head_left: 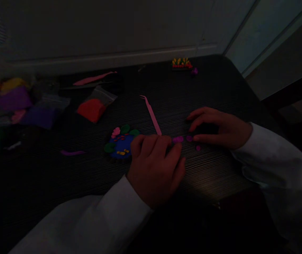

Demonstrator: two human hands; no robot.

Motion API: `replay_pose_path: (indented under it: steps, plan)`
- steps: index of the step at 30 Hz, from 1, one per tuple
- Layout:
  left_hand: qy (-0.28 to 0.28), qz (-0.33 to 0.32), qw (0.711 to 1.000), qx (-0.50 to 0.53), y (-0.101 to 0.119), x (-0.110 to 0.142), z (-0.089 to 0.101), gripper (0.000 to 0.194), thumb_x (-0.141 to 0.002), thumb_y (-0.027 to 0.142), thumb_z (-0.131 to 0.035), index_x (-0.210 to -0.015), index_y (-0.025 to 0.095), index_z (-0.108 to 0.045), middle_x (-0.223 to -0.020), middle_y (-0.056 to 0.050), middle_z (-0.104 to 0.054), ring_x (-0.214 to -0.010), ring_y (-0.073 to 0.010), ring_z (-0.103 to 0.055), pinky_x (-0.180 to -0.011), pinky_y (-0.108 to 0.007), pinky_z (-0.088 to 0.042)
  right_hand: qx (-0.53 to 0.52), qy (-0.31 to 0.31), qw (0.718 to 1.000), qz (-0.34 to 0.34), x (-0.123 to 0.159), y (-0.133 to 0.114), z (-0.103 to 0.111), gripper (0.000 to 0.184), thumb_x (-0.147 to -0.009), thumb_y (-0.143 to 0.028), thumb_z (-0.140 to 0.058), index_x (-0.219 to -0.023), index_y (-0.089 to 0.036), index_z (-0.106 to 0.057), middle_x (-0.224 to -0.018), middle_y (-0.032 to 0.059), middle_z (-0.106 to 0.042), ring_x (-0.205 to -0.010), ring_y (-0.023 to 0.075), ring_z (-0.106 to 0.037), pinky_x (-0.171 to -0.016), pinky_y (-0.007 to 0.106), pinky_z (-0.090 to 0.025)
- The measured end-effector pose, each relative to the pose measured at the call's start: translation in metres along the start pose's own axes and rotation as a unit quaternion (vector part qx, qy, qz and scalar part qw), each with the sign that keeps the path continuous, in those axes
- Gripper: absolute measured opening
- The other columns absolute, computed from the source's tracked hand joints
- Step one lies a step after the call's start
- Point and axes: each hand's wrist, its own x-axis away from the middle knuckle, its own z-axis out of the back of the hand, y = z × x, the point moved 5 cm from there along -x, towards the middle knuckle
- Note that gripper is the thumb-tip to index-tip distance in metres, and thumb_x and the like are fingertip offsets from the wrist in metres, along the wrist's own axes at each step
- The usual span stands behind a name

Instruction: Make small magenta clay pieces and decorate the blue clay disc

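Dim room, dark frame. Dark ribbed tabletop point(209, 88) with a pale wall panel point(100, 31) behind it and a door frame point(270, 42) at far right.

Containers, back left: clear bag of red clay point(92, 108), mouth pointing up and right; clear bag of purple clay point(38, 118) beside it; a heap of more bagged clay point(9, 100) further left, purple and yellow and orange, hard to tell in this light. Far edge: small clay strip with yellow and red bits point(182, 63), purple blob point(194, 71) just beside it. Loose pink clay strip point(95, 78) and purple clay strip point(72, 152) lie on the tabletop.

Pink tweezers point(151, 114) lie flat, long axis running diagonally, tips pointing away and left, blunt end by the left hand point(153, 173). Left hand is cupped, fingertips down near a magenta clay piece point(177, 139), beside a blue clay disc with flowers and leaves point(120, 143); cannot tell if it holds anything. Right hand point(217, 128) is loosely open, fingers curved, just behind two small magenta clay bits point(189, 138), holding nothing visible. White sleeves point(278, 165) on both arms.
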Motion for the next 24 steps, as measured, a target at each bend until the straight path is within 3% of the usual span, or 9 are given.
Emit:
replay_pose_path:
  steps: [7, 24]
  plan:
    - [-0.002, -0.007, 1.0, 0.009, -0.0012, 0.0009, 0.0003, 0.027, -0.067, 0.028, -0.043, -0.091, 0.02, -0.053, -0.084, -0.006, -0.048, -0.083, -0.022, -0.04, -0.074, -0.042, -0.025, 0.016, -0.021, 1.0, -0.002, 0.0037, 0.0037, 0.0003, 0.035, -0.052, -0.041, -0.06, -0.08, -0.022, -0.053, -0.106, 0.0037, -0.04, -0.098, 0.0215, -0.037, -0.081, 0.038, -0.03]
    - [-0.006, -0.004, 1.0, 0.004, -0.0012, 0.0014, -0.0007, 0.026, -0.067, 0.028, -0.043, -0.09, 0.02, -0.053, -0.084, -0.006, -0.048, -0.083, -0.0217, -0.04, -0.074, -0.041, -0.026, 0.038, -0.031, 0.999, -0.014, 0.0034, 0.004, -0.0032, 0.032, -0.055, -0.042, -0.056, -0.079, -0.021, -0.052, -0.107, 0.0041, -0.04, -0.098, 0.0236, -0.036, -0.079, 0.041, -0.027]
